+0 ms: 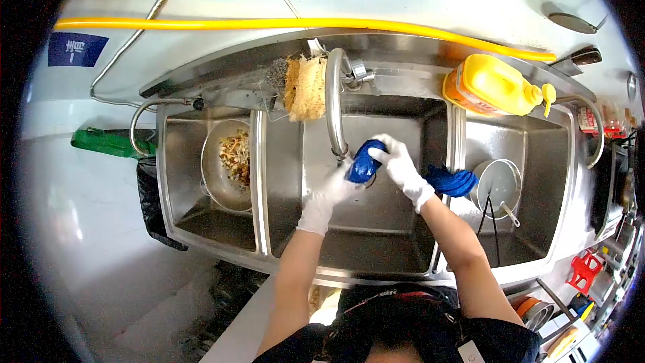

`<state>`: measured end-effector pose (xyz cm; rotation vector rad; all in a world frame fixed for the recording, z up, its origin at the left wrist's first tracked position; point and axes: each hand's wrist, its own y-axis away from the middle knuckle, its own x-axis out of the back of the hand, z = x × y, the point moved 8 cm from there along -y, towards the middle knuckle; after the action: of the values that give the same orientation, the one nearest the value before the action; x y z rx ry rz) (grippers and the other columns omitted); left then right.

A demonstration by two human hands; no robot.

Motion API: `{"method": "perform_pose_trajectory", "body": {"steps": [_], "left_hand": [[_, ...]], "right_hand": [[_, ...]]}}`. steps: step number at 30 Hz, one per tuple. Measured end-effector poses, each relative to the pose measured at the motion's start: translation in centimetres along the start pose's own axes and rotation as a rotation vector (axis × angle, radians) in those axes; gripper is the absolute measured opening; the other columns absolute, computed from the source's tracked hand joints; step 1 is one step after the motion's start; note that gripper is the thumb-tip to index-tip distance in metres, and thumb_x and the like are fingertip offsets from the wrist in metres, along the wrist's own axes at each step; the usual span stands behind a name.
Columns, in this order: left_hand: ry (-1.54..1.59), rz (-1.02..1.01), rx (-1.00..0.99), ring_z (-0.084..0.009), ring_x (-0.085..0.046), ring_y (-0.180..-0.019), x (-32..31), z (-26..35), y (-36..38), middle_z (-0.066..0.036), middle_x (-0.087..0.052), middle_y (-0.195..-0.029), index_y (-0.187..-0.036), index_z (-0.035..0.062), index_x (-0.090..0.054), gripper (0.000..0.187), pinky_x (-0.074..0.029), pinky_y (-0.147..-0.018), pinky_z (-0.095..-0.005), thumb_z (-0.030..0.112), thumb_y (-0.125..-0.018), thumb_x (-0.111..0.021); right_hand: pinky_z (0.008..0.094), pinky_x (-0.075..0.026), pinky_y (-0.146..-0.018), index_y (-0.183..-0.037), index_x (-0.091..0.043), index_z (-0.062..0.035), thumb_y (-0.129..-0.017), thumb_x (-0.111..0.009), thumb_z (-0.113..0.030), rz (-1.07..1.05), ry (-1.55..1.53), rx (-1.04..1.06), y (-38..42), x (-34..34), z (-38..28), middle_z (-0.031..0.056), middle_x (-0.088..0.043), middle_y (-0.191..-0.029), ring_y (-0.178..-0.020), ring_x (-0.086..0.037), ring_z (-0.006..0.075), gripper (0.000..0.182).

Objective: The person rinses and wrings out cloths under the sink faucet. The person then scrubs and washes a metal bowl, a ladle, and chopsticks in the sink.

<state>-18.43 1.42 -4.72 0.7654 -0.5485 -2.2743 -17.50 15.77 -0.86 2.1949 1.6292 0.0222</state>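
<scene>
Over the middle sink basin, both my hands, in white gloves, grip a bunched blue cloth that looks wet and shiny. My left hand closes on its lower left side, right under the mouth of the metal faucet. On the cloth's upper right side, my right hand has its fingers wrapped around it. A second blue cloth hangs over the divider beside my right wrist. My gloves hide part of the held cloth.
In the left basin, a bowl holds food scraps. The right basin contains a metal pot and dark chopsticks. A yellow pump bottle and a loofah-like scrubber sit along the back ledge. A yellow hose runs behind.
</scene>
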Motion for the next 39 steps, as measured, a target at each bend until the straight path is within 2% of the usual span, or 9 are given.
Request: {"method": "perform_pose_trajectory", "body": {"steps": [1, 8, 13, 18, 25, 30, 34, 38, 39], "left_hand": [[0.55, 0.008, 0.192, -0.0179, -0.056, -0.089, -1.2, -0.9, 0.7, -0.007, -0.055, -0.104, -0.118, 0.0079, -0.044, 0.053, -0.05, -0.077, -0.0341, 0.04, -0.081, -0.063], [0.695, -0.201, 0.079, -0.0246, -0.056, -0.087, -4.8, 3.6, 2.3, -0.012, -0.056, -0.107, -0.121, 0.0069, -0.043, 0.047, -0.046, -0.062, -0.0322, 0.031, -0.084, -0.057], [0.936, -0.458, 0.139, -0.0157, -0.05, -0.067, -7.3, 4.3, 3.2, -0.008, -0.053, -0.085, -0.11, 0.0032, -0.047, 0.04, -0.038, -0.05, -0.0226, 0.031, -0.084, -0.057], [0.225, 0.05, 0.214, -0.0076, -0.042, -0.048, -5.0, 3.9, 3.1, 0.003, -0.046, -0.056, -0.077, 0.0061, -0.056, 0.014, -0.033, -0.043, -0.0232, 0.019, -0.08, -0.062], [-0.634, 0.62, 0.078, -0.0254, -0.064, -0.072, -1.3, 3.5, 2.4, -0.013, -0.065, -0.076, -0.088, 0.0031, -0.062, 0.034, -0.048, -0.063, -0.0347, 0.031, -0.07, -0.068], [-0.989, 0.645, 0.093, -0.0329, -0.063, -0.082, -1.1, 3.7, 1.7, -0.019, -0.065, -0.085, -0.089, 0.0019, -0.062, 0.037, -0.048, -0.07, -0.0411, 0.032, -0.069, -0.067], [-1.272, 0.539, 0.199, -0.0296, -0.064, -0.073, -0.8, 2.7, -0.2, -0.014, -0.066, -0.079, -0.086, 0.0032, -0.061, 0.036, -0.05, -0.064, -0.0376, 0.035, -0.07, -0.067], [-0.12, 0.09, 0.4, -0.0093, -0.043, -0.042, -1.9, 1.3, 1.0, -0.001, -0.053, -0.062, -0.083, 0.0079, -0.054, 0.04, -0.031, -0.036, -0.0219, 0.048, -0.081, -0.058], [0.184, 0.005, 0.291, -0.0081, -0.037, -0.039, -3.0, 1.9, 1.1, -0.002, -0.051, -0.059, -0.085, 0.0063, -0.052, 0.044, -0.024, -0.035, -0.0213, 0.05, -0.087, -0.048]], "right_hand": [[0.0253, -0.047, -0.076, -0.097, -0.058, -0.0019, -0.082, -0.06, -0.003, -0.08, -0.082, -0.059, -0.5, -0.9, 0.8, 0.0026, -0.061, -0.087, -0.081, -0.055, 0.0102, 0.015], [0.0345, -0.054, -0.074, -0.108, -0.053, -0.0038, -0.087, -0.054, -0.039, -0.441, -0.863, -0.624, 0.9, -6.5, 3.6, 0.0099, -0.06, -0.098, -0.088, -0.06, 0.0197, 0.041], [0.0292, -0.05, -0.077, -0.124, -0.045, 0.0036, -0.083, -0.059, -0.017, -0.61, -0.521, -0.246, -1.4, -7.9, -2.8, 0.0165, -0.062, -0.102, -0.087, -0.06, 0.0179, 0.048], [0.0255, -0.047, -0.06, -0.108, -0.057, 0.001, -0.087, -0.057, -0.016, -0.427, -0.502, -0.323, -1.2, -7.6, -4.4, 0.0039, -0.058, -0.075, -0.064, -0.054, 0.0125, 0.027], [0.0265, -0.039, -0.05, -0.081, -0.063, 0.0004, -0.089, -0.053, -0.029, -0.088, -0.023, -0.282, -3.2, -6.3, 0.3, -0.0001, -0.049, -0.058, -0.055, -0.044, 0.0103, 0.032], [0.0375, -0.044, -0.053, -0.067, -0.063, -0.0028, -0.079, -0.057, -0.028, 0.064, 0.82, 0.116, -4.5, -5.7, 1.5, 0.0169, -0.058, -0.062, -0.059, -0.057, 0.0305, 0.029], [0.0388, -0.044, -0.052, -0.066, -0.063, -0.0037, -0.08, -0.058, -0.03, 0.195, 0.567, -0.28, -6.5, -2.6, 9.7, 0.013, -0.061, -0.063, -0.061, -0.059, 0.0282, 0.03], [0.0334, -0.048, -0.057, -0.086, -0.06, -0.0088, -0.083, -0.058, -0.047, -0.202, -0.443, -0.83, -2.5, -5.0, 7.7, 0.0067, -0.061, -0.071, -0.06, -0.057, 0.021, 0.038], [0.0305, -0.047, -0.052, -0.089, -0.06, -0.0096, -0.083, -0.061, -0.041, -0.211, -0.478, -0.635, -3.4, -4.9, 6.3, 0.0055, -0.061, -0.074, -0.058, -0.057, 0.0193, 0.032]]}}
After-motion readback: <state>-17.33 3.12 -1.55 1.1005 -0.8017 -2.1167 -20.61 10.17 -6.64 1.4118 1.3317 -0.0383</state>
